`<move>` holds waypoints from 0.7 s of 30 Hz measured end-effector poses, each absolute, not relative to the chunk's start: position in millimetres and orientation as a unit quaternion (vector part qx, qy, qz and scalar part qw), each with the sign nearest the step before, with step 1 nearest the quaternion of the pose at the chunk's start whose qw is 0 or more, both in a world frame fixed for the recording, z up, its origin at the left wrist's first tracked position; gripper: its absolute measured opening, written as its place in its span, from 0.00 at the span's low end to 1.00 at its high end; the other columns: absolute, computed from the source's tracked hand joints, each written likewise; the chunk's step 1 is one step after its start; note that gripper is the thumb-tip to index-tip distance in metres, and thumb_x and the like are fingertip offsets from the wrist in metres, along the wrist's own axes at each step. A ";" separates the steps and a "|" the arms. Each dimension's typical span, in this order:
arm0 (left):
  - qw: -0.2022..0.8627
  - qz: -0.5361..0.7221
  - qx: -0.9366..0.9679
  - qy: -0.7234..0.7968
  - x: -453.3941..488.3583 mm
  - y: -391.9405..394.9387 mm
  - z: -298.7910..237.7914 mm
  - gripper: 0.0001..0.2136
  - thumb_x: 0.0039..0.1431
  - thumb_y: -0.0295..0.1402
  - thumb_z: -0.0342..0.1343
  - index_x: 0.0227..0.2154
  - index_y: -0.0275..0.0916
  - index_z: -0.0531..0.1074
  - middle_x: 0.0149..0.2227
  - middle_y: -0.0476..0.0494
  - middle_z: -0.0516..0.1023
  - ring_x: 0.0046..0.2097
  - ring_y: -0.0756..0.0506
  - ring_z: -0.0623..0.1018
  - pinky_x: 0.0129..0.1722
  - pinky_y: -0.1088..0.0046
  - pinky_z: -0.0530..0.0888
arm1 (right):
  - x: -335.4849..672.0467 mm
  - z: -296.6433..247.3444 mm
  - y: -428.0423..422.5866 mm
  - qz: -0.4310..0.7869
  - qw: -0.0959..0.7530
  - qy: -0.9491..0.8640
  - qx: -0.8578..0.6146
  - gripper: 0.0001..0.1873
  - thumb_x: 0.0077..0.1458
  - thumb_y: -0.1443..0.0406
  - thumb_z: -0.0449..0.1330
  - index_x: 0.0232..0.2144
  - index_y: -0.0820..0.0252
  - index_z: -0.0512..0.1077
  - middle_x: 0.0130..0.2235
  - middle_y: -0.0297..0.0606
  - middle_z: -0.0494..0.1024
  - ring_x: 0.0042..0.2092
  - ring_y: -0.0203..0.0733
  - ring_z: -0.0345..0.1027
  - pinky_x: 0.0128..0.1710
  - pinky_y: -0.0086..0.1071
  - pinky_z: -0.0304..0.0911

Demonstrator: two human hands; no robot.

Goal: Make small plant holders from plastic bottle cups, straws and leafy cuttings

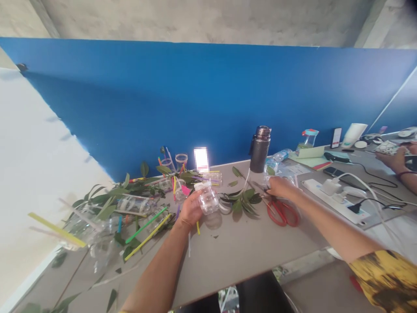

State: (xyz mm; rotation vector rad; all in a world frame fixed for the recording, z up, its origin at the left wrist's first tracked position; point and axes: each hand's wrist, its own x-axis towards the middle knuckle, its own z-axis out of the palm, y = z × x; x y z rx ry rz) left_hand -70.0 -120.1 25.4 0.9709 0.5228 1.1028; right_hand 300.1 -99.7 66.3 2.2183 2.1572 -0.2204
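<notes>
My left hand (191, 208) is wrapped around a small clear plastic bottle (208, 201) with a white cap, tilted and held just over the table. My right hand (280, 188) has its fingers curled at the pivot of a pair of red-handled scissors (282, 214); the blades point away to the left, and the fingertips are partly hidden. Between the hands lies a sprig of green leaves (244, 203). Left of my left hand is a spread of clear bottles, leafy stems and coloured straws, among them a green straw (146, 224) and a yellow straw (148, 237).
A dark thermos (260, 150) stands by the blue partition (208, 100). Toward the right are a white power strip (335, 201) with cables, a jug with a red-and-blue lid (309, 138), and a white cup (354, 134). Another person's hand (394, 160) shows at the far right.
</notes>
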 end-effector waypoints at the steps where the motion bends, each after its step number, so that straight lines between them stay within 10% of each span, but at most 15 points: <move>1: 0.713 0.502 0.428 0.236 -69.8 -119.2 24.9 0.17 0.57 0.41 0.62 0.44 0.35 0.79 0.45 0.33 0.83 0.54 0.31 0.80 0.54 0.48 0.76 | 300.3 66.9 -100.0 -0.088 0.038 0.692 0.716 0.08 0.50 0.62 0.67 0.27 0.63 0.78 0.32 0.51 0.82 0.39 0.56 0.79 0.36 0.37 0.66; 6: 0.732 0.501 0.389 0.248 -73.1 -114.2 24.5 0.21 0.55 0.45 0.61 0.46 0.36 0.78 0.44 0.34 0.84 0.55 0.31 0.80 0.57 0.46 0.75 | 293.3 99.0 -100.5 -0.164 0.074 0.701 0.691 0.06 0.44 0.67 0.69 0.21 0.61 0.75 0.24 0.40 0.79 0.28 0.47 0.75 0.30 0.33 0.64; 10: 0.731 0.493 0.400 0.248 -74.2 -115.1 26.3 0.21 0.56 0.46 0.60 0.49 0.39 0.77 0.46 0.35 0.84 0.55 0.32 0.81 0.56 0.48 0.76 | 249.6 113.6 -112.1 -0.070 -0.138 0.757 0.635 0.08 0.57 0.67 0.57 0.31 0.61 0.78 0.36 0.43 0.83 0.38 0.45 0.76 0.37 0.33 0.63; 15: 0.725 0.492 0.403 0.264 -73.2 -118.9 30.8 0.22 0.54 0.46 0.60 0.49 0.40 0.77 0.45 0.36 0.84 0.53 0.32 0.82 0.51 0.50 0.79 | 158.1 77.4 -111.6 -0.419 -0.209 0.731 0.497 0.21 0.58 0.64 0.62 0.54 0.56 0.71 0.32 0.36 0.82 0.35 0.46 0.76 0.36 0.34 0.68; 21: 0.722 0.508 0.396 0.252 -81.6 -120.3 40.9 0.23 0.52 0.46 0.62 0.49 0.39 0.77 0.45 0.35 0.83 0.53 0.31 0.81 0.51 0.49 0.79 | 117.7 59.0 -95.2 -0.555 -0.267 0.649 0.447 0.16 0.53 0.69 0.64 0.45 0.53 0.72 0.28 0.33 0.79 0.33 0.44 0.74 0.36 0.36 0.70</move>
